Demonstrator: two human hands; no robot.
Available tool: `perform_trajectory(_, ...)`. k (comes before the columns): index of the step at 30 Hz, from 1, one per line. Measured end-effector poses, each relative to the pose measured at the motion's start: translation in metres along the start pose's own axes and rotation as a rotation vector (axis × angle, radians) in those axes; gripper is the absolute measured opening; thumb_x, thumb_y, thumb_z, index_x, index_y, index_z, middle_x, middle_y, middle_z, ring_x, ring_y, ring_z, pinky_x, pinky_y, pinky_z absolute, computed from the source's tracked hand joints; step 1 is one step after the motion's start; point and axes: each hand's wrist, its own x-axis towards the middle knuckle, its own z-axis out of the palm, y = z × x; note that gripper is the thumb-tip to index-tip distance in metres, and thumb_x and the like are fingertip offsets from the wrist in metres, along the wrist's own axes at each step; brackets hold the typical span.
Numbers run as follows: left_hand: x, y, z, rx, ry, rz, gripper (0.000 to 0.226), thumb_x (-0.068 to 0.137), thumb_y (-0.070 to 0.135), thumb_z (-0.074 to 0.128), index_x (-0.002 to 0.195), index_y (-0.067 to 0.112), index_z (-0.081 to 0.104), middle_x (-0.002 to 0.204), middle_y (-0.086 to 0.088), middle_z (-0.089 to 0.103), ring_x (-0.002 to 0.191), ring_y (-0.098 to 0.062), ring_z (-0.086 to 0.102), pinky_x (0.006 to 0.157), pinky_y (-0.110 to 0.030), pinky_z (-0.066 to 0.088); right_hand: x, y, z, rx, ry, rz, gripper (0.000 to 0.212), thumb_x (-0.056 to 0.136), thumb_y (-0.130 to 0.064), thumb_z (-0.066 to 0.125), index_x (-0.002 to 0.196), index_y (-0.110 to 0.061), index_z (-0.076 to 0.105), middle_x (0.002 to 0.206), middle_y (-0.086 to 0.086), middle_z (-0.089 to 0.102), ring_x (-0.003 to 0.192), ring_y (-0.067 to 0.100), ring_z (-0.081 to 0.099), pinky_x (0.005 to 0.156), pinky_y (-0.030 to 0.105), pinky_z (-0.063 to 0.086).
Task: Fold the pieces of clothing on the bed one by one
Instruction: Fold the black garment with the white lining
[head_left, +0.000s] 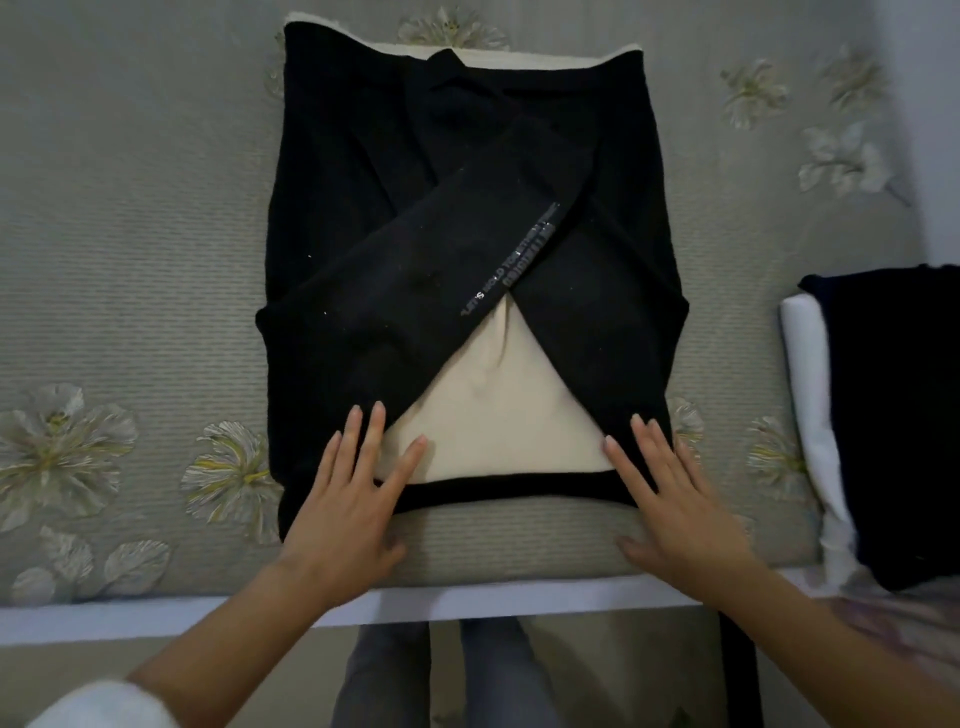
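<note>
Sweater (363, 218): black over cream, sleeves crossed in front.
Left hand (348, 499): fingers spread flat on hem.
Right hand (670, 499): the same.

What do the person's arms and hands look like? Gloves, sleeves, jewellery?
The left hand and right hand: no gloves, rings or watch. White fuzzy sleeve on the left arm at the frame corner; no sleeve shows on the right arm.

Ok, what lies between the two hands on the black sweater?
Head view: the black sweater's cream fabric triangle and black hem band lie between left hand and right hand.
</note>
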Motion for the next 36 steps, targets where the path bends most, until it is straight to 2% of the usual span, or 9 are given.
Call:
perform_trajectory(3, 0.014, 0.008, 0.007, 0.142, -0.094, -0.071, 0.095, 0.089, 0.009, 0.046, 0.143, 0.026, -0.03, 0.144, -0.028, -0.038, 0.137, -0.049, -0.023, 0.115, -0.055, 0.001, 0.017, 0.0, 0.008, -0.046, 0.074, -0.028, 0.108, 0.062, -0.017, 0.08, 0.15, -0.009, 0.019, 0.154, 0.025, 0.019, 0.143, 0.038, 0.019, 0.117, 0.048, 0.023)
perform_trajectory(5, 0.021, 0.009, 0.008, 0.214, -0.182, -0.079, 0.084, 0.096, 0.01, 0.034, 0.14, 0.025, -0.036, 0.143, -0.024, -0.041, 0.14, -0.047, -0.02, 0.116, -0.052, 0.004, 0.033, -0.001, 0.013, -0.033, 0.075, -0.037, 0.097, 0.081, -0.011, 0.064, 0.15, -0.014, -0.005, 0.158, 0.02, -0.002, 0.147, 0.033, 0.004, 0.12, 0.042, 0.009)
perform_trajectory(7, 0.027, 0.009, 0.009, 0.198, -0.228, -0.091, 0.075, 0.098, 0.01, 0.032, 0.147, 0.025, -0.023, 0.152, -0.02, -0.03, 0.144, -0.042, -0.014, 0.118, -0.047, 0.01, 0.046, -0.002, 0.013, -0.037, 0.04, -0.045, 0.08, 0.094, -0.003, 0.042, 0.148, -0.017, -0.016, 0.159, 0.013, -0.011, 0.149, 0.025, -0.003, 0.119, 0.032, 0.001)
perform_trajectory(12, 0.039, 0.012, -0.025, -0.041, -0.442, -0.162, 0.062, 0.093, 0.008, 0.039, 0.151, 0.026, 0.024, 0.16, -0.009, 0.011, 0.145, -0.031, 0.017, 0.114, -0.041, 0.027, 0.047, 0.004, -0.023, 0.195, -0.151, 0.006, 0.066, 0.093, -0.003, 0.045, 0.152, -0.019, 0.02, 0.158, 0.004, 0.023, 0.144, 0.018, 0.025, 0.114, 0.028, 0.025)
perform_trajectory(16, 0.021, 0.027, -0.064, -0.252, -0.638, -0.179, 0.043, 0.088, 0.014, 0.044, 0.127, 0.021, 0.059, 0.12, -0.004, 0.061, 0.107, -0.022, 0.057, 0.092, -0.035, 0.048, 0.014, 0.013, -0.054, 0.315, -0.393, -0.027, 0.043, 0.091, -0.009, 0.047, 0.13, -0.025, 0.057, 0.125, 0.001, 0.061, 0.116, 0.019, 0.056, 0.091, 0.023, 0.043)
perform_trajectory(20, -0.007, 0.051, -0.093, -0.312, -0.988, -0.114, 0.039, 0.081, 0.011, 0.046, 0.11, 0.024, 0.067, 0.101, 0.003, 0.06, 0.097, -0.021, 0.057, 0.086, -0.032, 0.046, -0.025, 0.011, -0.072, 0.399, -0.736, 0.01, 0.016, 0.08, -0.009, 0.052, 0.078, -0.019, 0.064, 0.085, 0.001, 0.063, 0.082, 0.017, 0.06, 0.067, 0.022, 0.045)
perform_trajectory(24, -0.013, 0.059, -0.114, -0.314, -1.184, -0.117, 0.037, 0.078, 0.006, 0.056, 0.114, 0.01, 0.063, 0.103, -0.005, 0.057, 0.093, -0.022, 0.053, 0.077, -0.027, 0.045, -0.038, 0.008, -0.091, 0.377, -0.898, 0.041, 0.014, 0.066, -0.015, 0.064, 0.079, -0.015, 0.069, 0.09, 0.003, 0.068, 0.084, 0.018, 0.065, 0.069, 0.029, 0.051)
perform_trajectory(32, 0.046, 0.007, -0.172, -0.297, -0.851, -0.188, 0.004, 0.07, 0.02, 0.061, 0.066, 0.022, 0.061, 0.075, 0.004, 0.061, 0.073, -0.016, 0.059, 0.065, -0.027, 0.046, 0.031, 0.034, -0.17, 0.413, -0.484, 0.119, 0.018, 0.064, -0.011, 0.072, 0.055, -0.014, 0.057, 0.06, 0.0, 0.055, 0.06, 0.016, 0.051, 0.056, 0.029, 0.039)
perform_trajectory(36, 0.082, -0.027, -0.183, -0.164, -0.457, -0.17, 0.008, 0.081, 0.035, 0.057, 0.086, 0.033, 0.064, 0.087, 0.006, 0.063, 0.081, -0.013, 0.059, 0.068, -0.028, 0.045, 0.068, 0.049, -0.183, 0.503, -0.194, 0.199, 0.019, 0.068, -0.012, 0.077, 0.084, -0.016, 0.066, 0.083, 0.003, 0.064, 0.075, 0.016, 0.059, 0.062, 0.028, 0.047)
